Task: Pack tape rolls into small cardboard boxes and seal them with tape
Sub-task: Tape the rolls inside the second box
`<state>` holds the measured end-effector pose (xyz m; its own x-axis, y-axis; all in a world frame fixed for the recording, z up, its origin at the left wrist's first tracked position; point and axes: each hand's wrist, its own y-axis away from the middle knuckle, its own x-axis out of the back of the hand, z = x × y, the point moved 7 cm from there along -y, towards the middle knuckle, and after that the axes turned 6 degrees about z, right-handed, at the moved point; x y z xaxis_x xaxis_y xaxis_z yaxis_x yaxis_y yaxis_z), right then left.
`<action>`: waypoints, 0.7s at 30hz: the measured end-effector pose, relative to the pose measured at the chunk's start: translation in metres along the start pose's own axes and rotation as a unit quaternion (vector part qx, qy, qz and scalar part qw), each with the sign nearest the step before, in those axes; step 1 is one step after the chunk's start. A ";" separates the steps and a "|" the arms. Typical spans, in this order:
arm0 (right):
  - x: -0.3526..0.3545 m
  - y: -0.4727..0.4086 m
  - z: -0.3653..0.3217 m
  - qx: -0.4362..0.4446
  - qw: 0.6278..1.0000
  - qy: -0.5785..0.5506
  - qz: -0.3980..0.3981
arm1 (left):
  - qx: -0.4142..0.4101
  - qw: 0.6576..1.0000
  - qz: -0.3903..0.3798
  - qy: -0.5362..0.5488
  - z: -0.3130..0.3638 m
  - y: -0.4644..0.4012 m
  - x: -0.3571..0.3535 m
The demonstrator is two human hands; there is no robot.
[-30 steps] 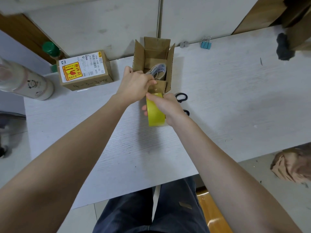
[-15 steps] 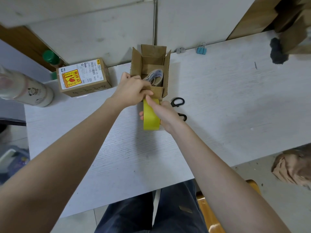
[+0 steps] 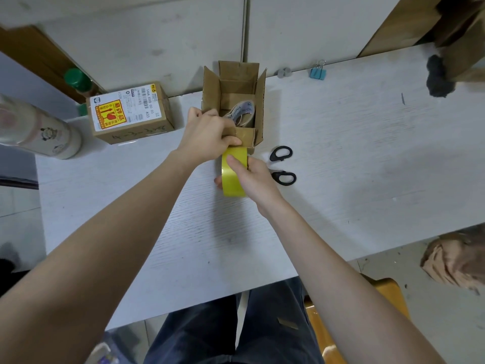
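Your hands met at the near wall of the open cardboard box (image 3: pixel 232 101).
Your left hand (image 3: pixel 210 137) pinched the box's near flap, your right hand (image 3: pixel 253 177) gripped the yellow tape roll (image 3: pixel 232 177) just below it on the white table (image 3: pixel 367 158), and a printed tape roll (image 3: pixel 242 112) sat inside the box, scissors (image 3: pixel 282 165) just beside your right hand.
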<state>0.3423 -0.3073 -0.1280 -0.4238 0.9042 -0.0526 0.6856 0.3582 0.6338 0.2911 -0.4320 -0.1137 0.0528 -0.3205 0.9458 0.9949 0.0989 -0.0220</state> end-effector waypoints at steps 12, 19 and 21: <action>-0.004 -0.004 -0.010 -0.017 1.000 -0.013 0.020 | 0.037 0.999 0.012 0.009 0.003 0.003 0.006; -0.002 -0.006 -0.003 -0.070 0.997 -0.015 0.039 | 0.078 0.995 0.052 0.025 0.001 0.004 0.008; -0.002 -0.003 0.004 -0.120 0.992 -0.028 0.036 | 0.069 0.995 0.071 0.017 0.003 0.006 0.009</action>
<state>0.3434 -0.3090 -0.1334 -0.3414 0.9391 -0.0395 0.5487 0.2333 0.8028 0.2971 -0.4309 -0.1045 0.1977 -0.3253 0.9247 0.9558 0.2733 -0.1083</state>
